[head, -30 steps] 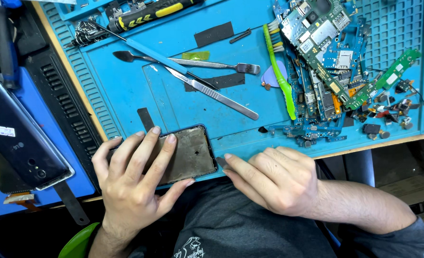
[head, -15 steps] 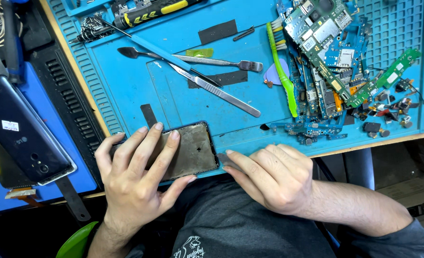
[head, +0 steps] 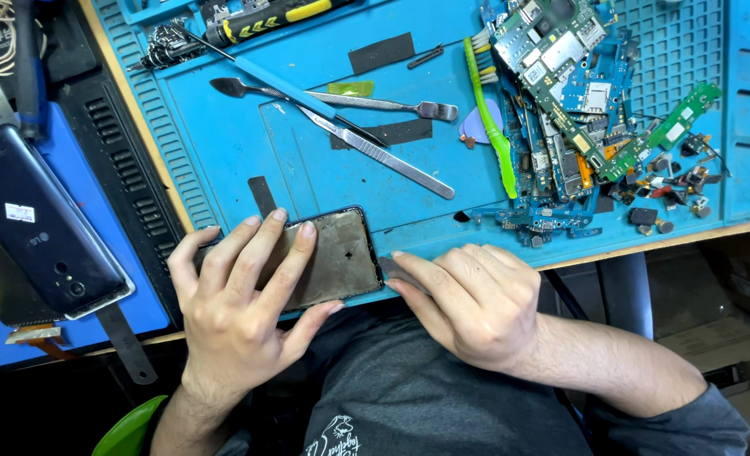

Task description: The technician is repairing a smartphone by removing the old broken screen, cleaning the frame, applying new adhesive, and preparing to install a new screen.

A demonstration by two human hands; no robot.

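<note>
Two hands, left hand [head: 240, 304] and right hand [head: 468, 300], press one phone [head: 337, 257].

A single head-worn camera looks almost straight down from above the person's chest, close over the near edge of the blue work mat [head: 223, 152]. The bench runs toward 12 o'clock, the person's lap lies at 6. The circuit board pile [head: 561, 101] sits at 1 o'clock, the dark phone [head: 41, 224] at 9 o'clock

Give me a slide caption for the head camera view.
Left hand pressing a phone panel flat on a blue repair mat, right hand at its edge, circuit boards piled nearby.
</note>
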